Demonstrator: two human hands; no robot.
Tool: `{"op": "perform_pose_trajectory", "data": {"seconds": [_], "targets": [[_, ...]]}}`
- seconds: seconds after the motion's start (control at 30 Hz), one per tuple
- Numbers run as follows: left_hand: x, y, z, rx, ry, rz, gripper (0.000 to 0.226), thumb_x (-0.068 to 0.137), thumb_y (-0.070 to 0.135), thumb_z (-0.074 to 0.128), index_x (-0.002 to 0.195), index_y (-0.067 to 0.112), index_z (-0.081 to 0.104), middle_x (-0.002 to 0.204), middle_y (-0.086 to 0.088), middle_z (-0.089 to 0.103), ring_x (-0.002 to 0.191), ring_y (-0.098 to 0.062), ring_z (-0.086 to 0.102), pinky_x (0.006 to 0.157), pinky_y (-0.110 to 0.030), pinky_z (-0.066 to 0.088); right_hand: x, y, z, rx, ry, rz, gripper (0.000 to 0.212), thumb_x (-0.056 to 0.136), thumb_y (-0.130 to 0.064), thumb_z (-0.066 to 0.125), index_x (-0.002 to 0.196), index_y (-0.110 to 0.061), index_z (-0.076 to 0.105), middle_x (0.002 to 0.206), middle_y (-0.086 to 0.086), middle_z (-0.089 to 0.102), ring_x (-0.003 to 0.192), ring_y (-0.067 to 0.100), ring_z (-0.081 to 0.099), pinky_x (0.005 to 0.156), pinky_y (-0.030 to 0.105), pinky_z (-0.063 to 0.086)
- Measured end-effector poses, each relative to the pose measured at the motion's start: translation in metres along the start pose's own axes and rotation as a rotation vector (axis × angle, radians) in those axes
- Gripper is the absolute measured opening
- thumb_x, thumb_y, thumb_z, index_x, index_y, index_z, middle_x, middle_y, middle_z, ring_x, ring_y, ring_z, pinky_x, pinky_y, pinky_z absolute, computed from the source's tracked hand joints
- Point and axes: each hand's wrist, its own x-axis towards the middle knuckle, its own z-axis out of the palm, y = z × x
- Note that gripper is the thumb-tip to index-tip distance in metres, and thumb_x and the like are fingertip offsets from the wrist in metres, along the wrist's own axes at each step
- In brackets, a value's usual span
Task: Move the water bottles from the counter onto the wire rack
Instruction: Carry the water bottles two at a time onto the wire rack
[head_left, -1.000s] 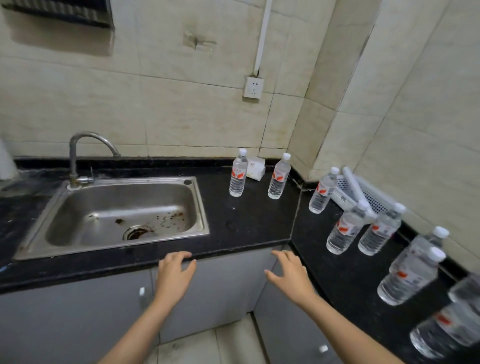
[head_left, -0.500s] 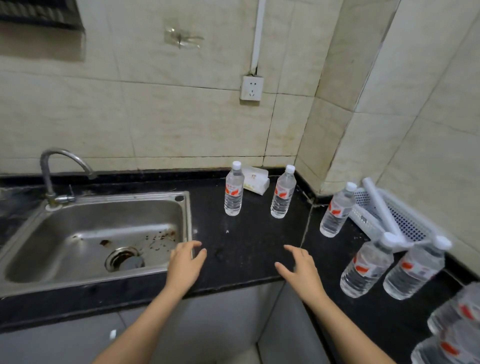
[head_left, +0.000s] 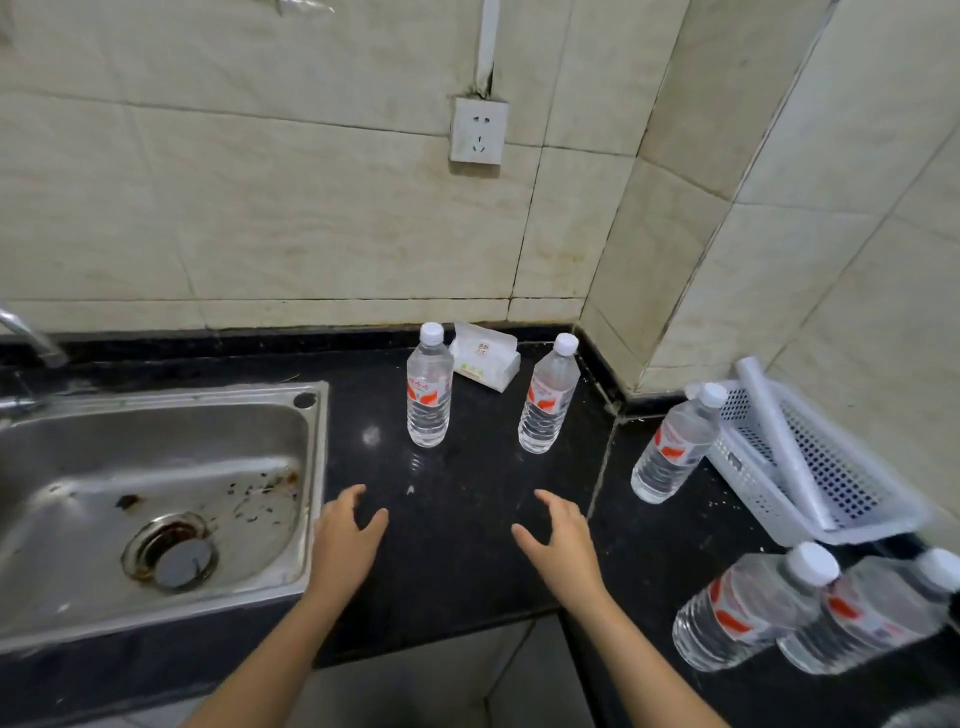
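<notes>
Reached further in over table (head_left: 457, 571) since a second ago. Left hand (head_left: 345, 540), right hand (head_left: 558, 540): fingers (head_left: 349, 499) spread, holding nothing, short of left bottle (head_left: 428, 400) and right bottle (head_left: 548, 405), both upright near wall (head_left: 260, 234). Likely full, weighty, slick, squashy; grip mid-body.

No lettering can be read.
The water bottles (head_left: 428, 395), from 12 round to 4 o'clock, carry red-and-white labels whose print is too small and blurred to make out. The white tissue pack (head_left: 485, 358) at 12 o'clock behind them bears a small mark, also illegible.
</notes>
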Motion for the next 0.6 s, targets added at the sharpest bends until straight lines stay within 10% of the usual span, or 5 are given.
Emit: {"op": "perform_pose_trajectory", "data": {"seconds": [0.6], "targets": [[0.205,0.072,0.051,-0.150,-0.198,0.259,0.104,0.056,0.031,0.084,0.141,0.026,0.025,0.143,-0.007,0.036,0.132,-0.025,0.031,0.107,-0.047,0.031,0.188,-0.049,-0.021,0.143,0.405,0.179,0.069,0.074,-0.017,0.071,0.132,-0.006,0.036,0.129,0.019,0.044,0.122,0.029,0.040,0.104,0.043,0.036]]}}
